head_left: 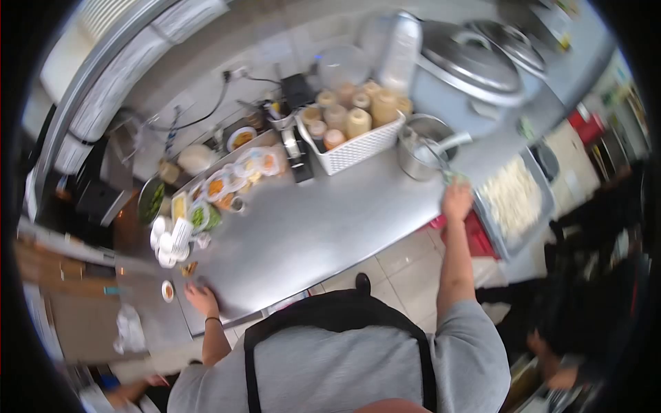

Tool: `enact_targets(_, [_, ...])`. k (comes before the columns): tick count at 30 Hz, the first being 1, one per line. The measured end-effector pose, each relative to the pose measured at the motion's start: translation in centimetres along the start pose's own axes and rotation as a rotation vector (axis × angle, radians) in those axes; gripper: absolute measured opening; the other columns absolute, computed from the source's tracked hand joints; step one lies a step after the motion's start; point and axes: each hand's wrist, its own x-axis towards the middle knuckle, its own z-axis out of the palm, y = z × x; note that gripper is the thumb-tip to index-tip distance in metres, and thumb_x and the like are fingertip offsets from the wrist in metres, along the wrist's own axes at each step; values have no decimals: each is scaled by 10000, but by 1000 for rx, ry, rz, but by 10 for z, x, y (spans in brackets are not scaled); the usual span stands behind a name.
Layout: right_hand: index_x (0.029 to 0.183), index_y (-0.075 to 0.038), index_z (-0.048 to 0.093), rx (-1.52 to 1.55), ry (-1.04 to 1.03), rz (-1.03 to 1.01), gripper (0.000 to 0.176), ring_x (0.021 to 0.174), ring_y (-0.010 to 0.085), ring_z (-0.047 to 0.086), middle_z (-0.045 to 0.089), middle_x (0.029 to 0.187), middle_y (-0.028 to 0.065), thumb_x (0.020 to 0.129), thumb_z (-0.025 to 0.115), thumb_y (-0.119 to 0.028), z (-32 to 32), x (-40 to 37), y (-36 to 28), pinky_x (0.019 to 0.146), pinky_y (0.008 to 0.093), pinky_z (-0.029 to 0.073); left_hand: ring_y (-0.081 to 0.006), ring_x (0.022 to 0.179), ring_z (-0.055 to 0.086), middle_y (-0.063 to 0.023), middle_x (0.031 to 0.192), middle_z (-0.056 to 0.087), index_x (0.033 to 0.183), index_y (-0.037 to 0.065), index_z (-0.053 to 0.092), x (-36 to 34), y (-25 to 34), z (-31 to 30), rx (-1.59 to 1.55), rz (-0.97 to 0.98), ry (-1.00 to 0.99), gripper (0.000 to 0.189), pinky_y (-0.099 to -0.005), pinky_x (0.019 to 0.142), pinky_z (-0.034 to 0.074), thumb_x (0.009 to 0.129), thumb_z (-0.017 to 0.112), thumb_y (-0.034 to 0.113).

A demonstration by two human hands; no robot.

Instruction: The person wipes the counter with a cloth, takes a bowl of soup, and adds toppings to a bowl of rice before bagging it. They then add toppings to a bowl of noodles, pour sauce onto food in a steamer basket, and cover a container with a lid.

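1. Left hand (201, 299): palm down on the near left part of the steel counter (296, 234), fingers spread and open, gripping nothing visible; dark band at the wrist.
2. Right hand (456, 199): arm extended, at the right part of the counter, fingers at a pale green item (456, 179). Whether they are closed on it cannot be told, owing to blur.
3. Pale green item: at the right hand's fingertips, just to the near right of the steel pot (421, 162); too blurred to name.
4. Steel pot: one, open, holding a utensil with a pale handle (454, 141) that slants out over the rim to the right.
5. White basket (361, 148): perforated, left of the pot, filled with upright bottles (358, 122), contents mostly pale.
6. Grey tray (544, 206): right of the right hand, heaped with white food (511, 196) in small pieces.
7. Small white dish (167, 291): orange-brown contents, just left of the left hand.
8. Small brown piece (189, 269): on the counter, beyond the left hand.
9. White cups (169, 244): a cluster, far left.
10. Food containers (255, 165): orange and green contents, far left side.
11. Large metal lid (471, 58): far right, beyond the pot.
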Motion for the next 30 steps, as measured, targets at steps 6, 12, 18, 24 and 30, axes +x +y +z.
enact_targets(6, [1338, -219, 301, -125, -33, 105, 473, 1244, 355, 281, 308, 1358, 151, 891, 331, -368, 41, 101, 50, 974, 555, 233, -382, 1063, 412, -201, 1228, 383, 1127, 31, 463, -41, 36, -32, -46, -17, -27, 411, -440, 885, 360, 730, 553, 81])
enact_targets(12, [1334, -242, 298, -108, -77, 144, 472, 1246, 376, 271, 299, 1363, 153, 897, 313, -418, 67, 145, 70, 967, 537, 259, -364, 1025, 437, -174, 1208, 407, 1026, 72, 509, -72, 56, -61, -75, 40, -155, 319, -435, 848, 384, 709, 540, 55])
enact_targets(18, [1301, -113, 352, 52, 64, -107, 454, 1208, 420, 301, 336, 1307, 239, 905, 361, -333, 56, 60, 58, 986, 490, 263, -339, 1033, 433, -156, 1190, 421, 996, 54, 550, -94, 44, -63, -82, -47, -144, 289, -431, 858, 377, 708, 562, 65])
enact_targets(24, [1295, -60, 346, 267, -39, -557, 491, 1234, 436, 241, 274, 1324, 278, 874, 453, -289, -34, -102, -62, 1017, 503, 191, -338, 1005, 458, -164, 1153, 443, 974, 46, 552, -120, 31, -76, -281, -153, -77, 280, -402, 852, 391, 696, 581, 32])
enact_targets(30, [1309, -63, 320, 414, -249, -1126, 608, 1233, 455, 224, 246, 1332, 287, 807, 549, -319, -68, -241, -204, 1007, 529, 192, -349, 1033, 437, -169, 1126, 446, 998, 61, 525, -170, -10, -97, -317, -163, -77, 315, -406, 877, 386, 693, 603, 58])
